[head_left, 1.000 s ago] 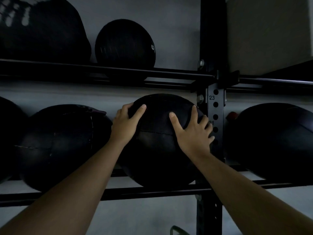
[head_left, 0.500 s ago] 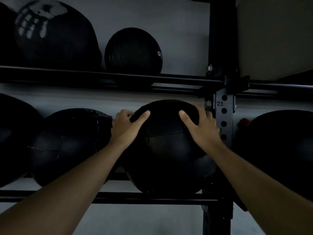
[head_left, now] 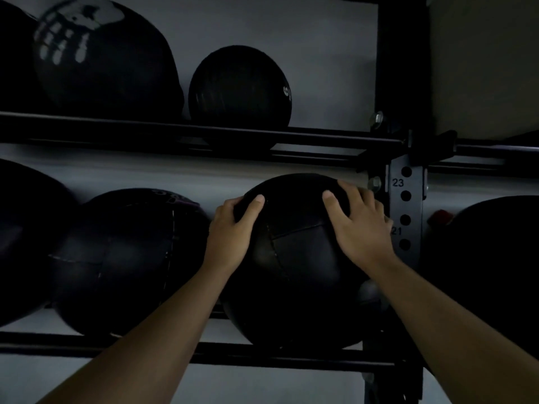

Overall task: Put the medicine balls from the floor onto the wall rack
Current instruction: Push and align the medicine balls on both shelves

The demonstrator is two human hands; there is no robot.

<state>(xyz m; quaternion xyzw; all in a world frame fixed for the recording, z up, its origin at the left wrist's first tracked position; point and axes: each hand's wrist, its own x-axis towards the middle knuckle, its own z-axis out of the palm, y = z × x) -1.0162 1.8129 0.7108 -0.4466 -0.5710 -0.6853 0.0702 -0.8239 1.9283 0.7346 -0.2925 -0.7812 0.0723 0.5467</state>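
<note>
A black stitched medicine ball (head_left: pixel 294 258) rests on the lower rails of the black wall rack (head_left: pixel 262 357), just left of the upright post. My left hand (head_left: pixel 230 231) wraps the ball's upper left side, thumb on the front. On its upper right side lies my right hand (head_left: pixel 355 225), fingers spread and reaching over the top. Both hands press against the ball.
Another black ball (head_left: pixel 128 258) sits touching on the left, with one more at the far left edge. A further ball (head_left: pixel 495 258) lies right of the numbered post (head_left: pixel 405 208). The upper shelf holds a large ball (head_left: pixel 102 56) and a small one (head_left: pixel 239 86).
My hands slid higher up on the ball, and the right hand moved from its front to its top right. The view shifted a little, with the rack lower and further right in frame.
</note>
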